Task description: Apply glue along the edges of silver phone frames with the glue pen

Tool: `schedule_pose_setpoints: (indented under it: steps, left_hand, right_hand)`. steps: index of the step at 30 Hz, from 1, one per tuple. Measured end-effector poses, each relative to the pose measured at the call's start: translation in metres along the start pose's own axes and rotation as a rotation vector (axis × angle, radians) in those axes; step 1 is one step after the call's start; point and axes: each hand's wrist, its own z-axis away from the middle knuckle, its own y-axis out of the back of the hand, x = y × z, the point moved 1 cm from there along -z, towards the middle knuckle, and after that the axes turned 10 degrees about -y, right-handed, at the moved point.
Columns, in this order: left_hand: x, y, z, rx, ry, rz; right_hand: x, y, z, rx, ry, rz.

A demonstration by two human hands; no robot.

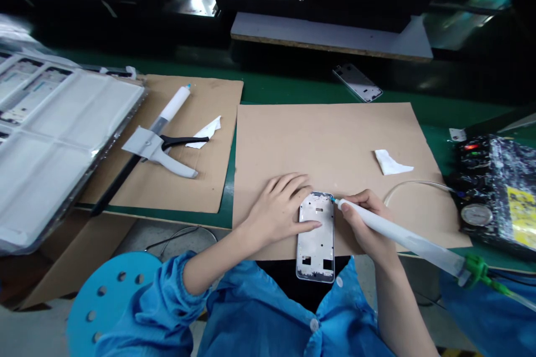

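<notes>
A silver phone frame lies on the cardboard, its lower end reaching past the table's front edge. My left hand holds it steady from the left, thumb across its face and fingers at the upper left edge. In my right hand is a white dispensing syringe, gripped like a pen. Its blue tip meets the frame's upper right corner. A green adapter and clear hose are fitted to the syringe's rear end.
To the left, a manual caulking gun and a white tissue lie on cardboard beside plastic trays. A dispenser box stands right, near another tissue. A second phone frame lies behind. A blue stool is below left.
</notes>
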Motion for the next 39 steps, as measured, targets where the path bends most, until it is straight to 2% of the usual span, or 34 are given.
schedule_pose_setpoints:
  steps: [23, 34, 39]
  left_hand:
    - [0.000, 0.000, -0.001, -0.007, -0.006, -0.009]
    - [0.000, 0.000, -0.003, -0.061, 0.034, 0.005]
    - [-0.004, -0.004, -0.008, 0.043, 0.077, 0.008]
  right_hand:
    - [0.002, 0.000, 0.000, -0.013, -0.004, 0.005]
    - [0.012, 0.006, 0.004, 0.013, -0.070, -0.224]
    - [0.016, 0.014, 0.026, -0.066, -0.094, -0.305]
